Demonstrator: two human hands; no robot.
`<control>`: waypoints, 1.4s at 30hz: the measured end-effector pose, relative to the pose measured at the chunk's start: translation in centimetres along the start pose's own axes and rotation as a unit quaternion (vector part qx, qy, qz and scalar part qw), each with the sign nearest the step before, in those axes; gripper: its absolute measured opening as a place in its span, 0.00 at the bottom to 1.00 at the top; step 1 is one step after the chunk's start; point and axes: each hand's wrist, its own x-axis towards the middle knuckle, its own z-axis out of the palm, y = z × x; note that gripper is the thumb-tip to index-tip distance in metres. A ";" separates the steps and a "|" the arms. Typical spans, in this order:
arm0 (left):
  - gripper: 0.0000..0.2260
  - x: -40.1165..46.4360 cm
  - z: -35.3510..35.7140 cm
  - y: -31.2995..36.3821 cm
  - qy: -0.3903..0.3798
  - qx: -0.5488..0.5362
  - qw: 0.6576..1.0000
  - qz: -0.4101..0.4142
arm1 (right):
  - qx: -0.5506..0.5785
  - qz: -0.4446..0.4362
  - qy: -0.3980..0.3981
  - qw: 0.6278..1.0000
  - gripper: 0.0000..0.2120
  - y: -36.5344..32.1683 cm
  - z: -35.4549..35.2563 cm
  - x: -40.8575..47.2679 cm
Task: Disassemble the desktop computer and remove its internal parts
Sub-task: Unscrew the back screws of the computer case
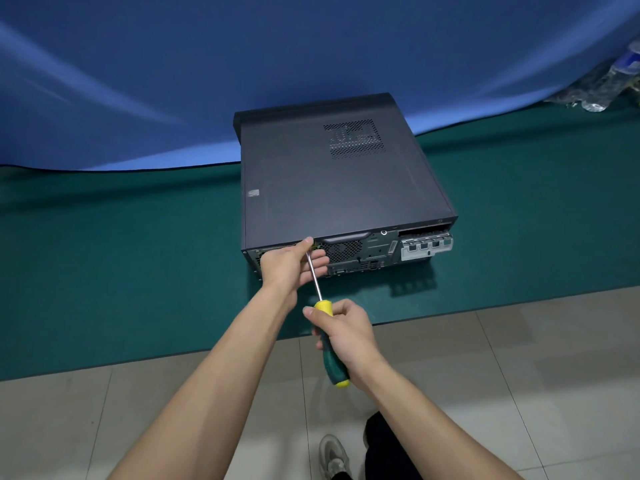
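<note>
On the tabletop: the green tabletop (138, 271) carried the desktop computer (343, 181), which lay flat near the middle, its rear panel facing the near edge.
Left hand: the left hand (289, 265) was at the left part of the rear panel, thumb and fingers lightly pinching the screwdriver's metal shaft near its tip to guide it.
Screwdriver: the screwdriver (329, 337), green and yellow in the handle, ran from the near side up to the top edge of the rear panel; the tip itself was hidden by the thumb.
Right hand: the right hand (346, 336) was clenched round the handle, just off the tabletop's near edge.
Cover: the dark top cover (332, 188) was still seated on the case, vent grille at the far right.
Done: apparently nothing removed; no loose parts or screws showed.
Left: probably the cover screws, then the cover, then every internal part.
Far right: some plastic bottles (609, 81) lay at the edge of the blue backdrop (138, 81).
</note>
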 end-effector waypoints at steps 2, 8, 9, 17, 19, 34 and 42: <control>0.06 0.0 0.2 -0.1 0.015 -0.020 1.000 -0.002 | -0.059 -0.024 0.030 0.997 0.16 0.2 0.0 0.0; 0.03 0.1 0.7 -0.9 0.055 -0.056 0.997 0.026 | -0.169 -0.053 0.061 0.982 0.16 -0.5 -1.1 0.3; 0.04 0.0 0.7 -1.0 0.056 -0.050 0.997 0.034 | -0.195 -0.059 0.065 0.977 0.15 -0.4 -1.4 0.4; 0.08 -0.9 0.8 0.2 0.064 -0.015 0.993 0.097 | -0.401 -0.102 0.099 0.905 0.04 -3.4 -4.9 0.3; 0.08 -1.2 1.1 1.1 0.059 0.002 0.991 0.122 | -0.387 -0.110 0.103 0.910 0.10 -5.0 -5.6 0.0; 0.08 -3.1 11.7 7.5 -0.123 0.533 0.647 0.531 | -0.119 -0.221 0.084 0.964 0.10 -18.1 -12.2 1.1; 0.12 0.4 19.4 7.8 -0.159 0.631 0.564 0.508 | -0.089 -0.166 0.084 0.978 0.07 -21.4 -18.3 6.1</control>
